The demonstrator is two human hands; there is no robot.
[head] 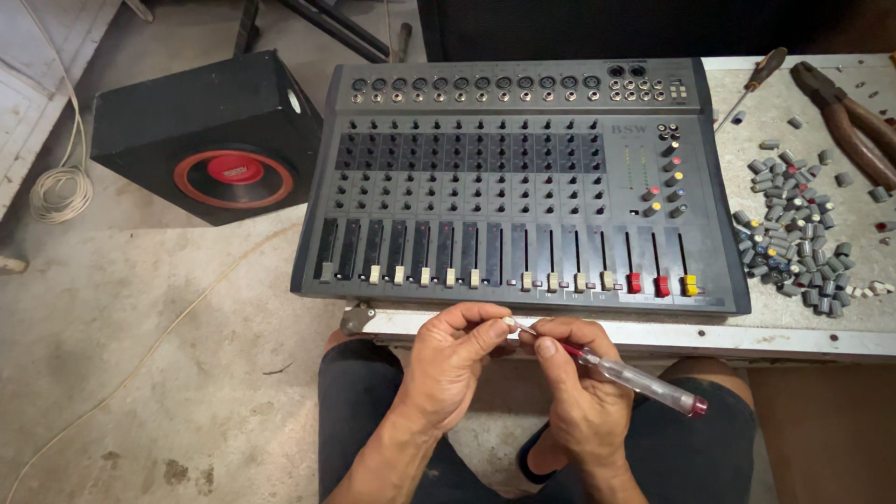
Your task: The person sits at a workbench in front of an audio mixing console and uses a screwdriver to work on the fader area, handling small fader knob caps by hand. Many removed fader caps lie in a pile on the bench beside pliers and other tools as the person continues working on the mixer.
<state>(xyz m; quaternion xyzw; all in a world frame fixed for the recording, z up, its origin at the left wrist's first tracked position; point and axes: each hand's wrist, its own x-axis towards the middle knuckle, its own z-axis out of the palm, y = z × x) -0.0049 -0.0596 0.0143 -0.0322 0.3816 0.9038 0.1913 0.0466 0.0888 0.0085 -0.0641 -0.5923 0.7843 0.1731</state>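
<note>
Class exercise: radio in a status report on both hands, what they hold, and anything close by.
Left hand pinching a small pale piece. Right hand holding clear-handled screwdriver, tip at that piece. Grey mixer on the bench just ahead; loose knobs at its right.

a small pale lettered mark (623,129) sits on the grey mixer (523,187), at the upper right of its panel beside the coloured knobs. a round red label (235,169) with lettering sits at the centre of the speaker (201,135) cone on the floor to the left. no packages or screens show.
</note>
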